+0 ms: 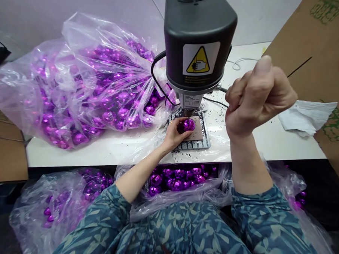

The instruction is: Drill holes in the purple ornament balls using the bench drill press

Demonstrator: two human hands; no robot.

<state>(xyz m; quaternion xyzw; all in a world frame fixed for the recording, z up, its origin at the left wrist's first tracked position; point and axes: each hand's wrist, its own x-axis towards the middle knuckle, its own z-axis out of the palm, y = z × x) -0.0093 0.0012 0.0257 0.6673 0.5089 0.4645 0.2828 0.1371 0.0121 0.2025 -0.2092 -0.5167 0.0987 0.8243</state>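
My left hand (177, 133) pinches a shiny purple faceted bauble (189, 124) between thumb and fingers. The bauble sits on a brown board (197, 134) over a grey metal base plate (206, 142), directly beneath the chuck of a black drill press (200, 32). Whether the bit touches the bauble is hard to see. To the right of the drill press, my right hand (258, 97) is raised and closed in a fist. What it grips is hidden; a thin dark rod (300, 66) sticks out behind it.
A large clear bag of purple baubles (100, 92) lies left on the white table (285, 146). More baubles (177, 179) fill an open bag below the table edge. Dark shavings surround the plate. Crumpled white paper (305, 117) and a cardboard box (303, 35) are right.
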